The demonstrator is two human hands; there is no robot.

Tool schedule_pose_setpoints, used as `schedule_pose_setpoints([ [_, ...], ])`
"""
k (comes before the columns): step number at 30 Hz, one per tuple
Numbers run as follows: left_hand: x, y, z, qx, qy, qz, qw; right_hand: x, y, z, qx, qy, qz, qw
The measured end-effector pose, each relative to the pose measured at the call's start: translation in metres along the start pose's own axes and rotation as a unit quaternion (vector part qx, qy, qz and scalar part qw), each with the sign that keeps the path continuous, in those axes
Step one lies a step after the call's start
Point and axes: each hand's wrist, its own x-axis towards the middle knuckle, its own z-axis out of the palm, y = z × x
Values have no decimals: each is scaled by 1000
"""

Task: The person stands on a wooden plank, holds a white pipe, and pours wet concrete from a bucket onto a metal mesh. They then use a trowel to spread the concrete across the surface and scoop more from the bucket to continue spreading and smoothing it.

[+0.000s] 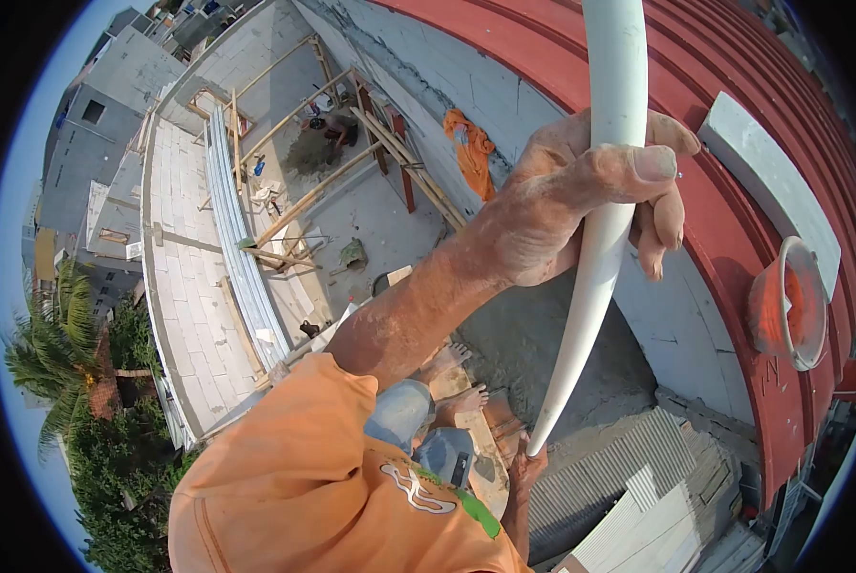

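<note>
My left hand (pixel 590 191) is wrapped around a long white plastic pipe (pixel 600 258), thumb across its near side and fingers behind. The pipe runs from the top edge down to my right hand (pixel 528 463). That hand is closed around the pipe's lower end, though its fingers show only small. My bare feet (pixel 463 401) rest on a narrow wooden plank (pixel 485 449) high above the floor. An orange sleeve covers my left upper arm.
A red metal roof (pixel 734 286) curves along the right, with a clear plastic bucket (pixel 789 304) and a pale block (pixel 772 181) on it. An orange cloth (pixel 469 151) hangs on the block wall. Below, a person (pixel 337 126) crouches near bamboo poles (pixel 304 201). Corrugated sheets (pixel 609 468) lie lower right.
</note>
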Motion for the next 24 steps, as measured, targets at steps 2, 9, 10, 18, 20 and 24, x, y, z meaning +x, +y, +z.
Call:
schedule_pose_setpoints([
  [2, 24, 59, 3, 10, 8, 69, 998, -2, 13, 4, -76, -39, -23, 996],
  [9, 25, 238, -6, 153, 25, 164, 974, 22, 20, 37, -295, -87, -165, 937],
  [10, 16, 257, -11, 174, 35, 168, 970, 25, 16, 39, -319, -126, -108, 933],
  [18, -73, 370, -49, 308, 122, 192, 924, 26, -59, 15, -341, -211, -132, 906],
  [20, -96, 391, -55, 332, 137, 197, 912, 26, -50, -5, -369, -201, -102, 901],
  [24, -136, 428, -64, 370, 164, 204, 892, 19, -30, -60, -409, -197, -27, 891],
])
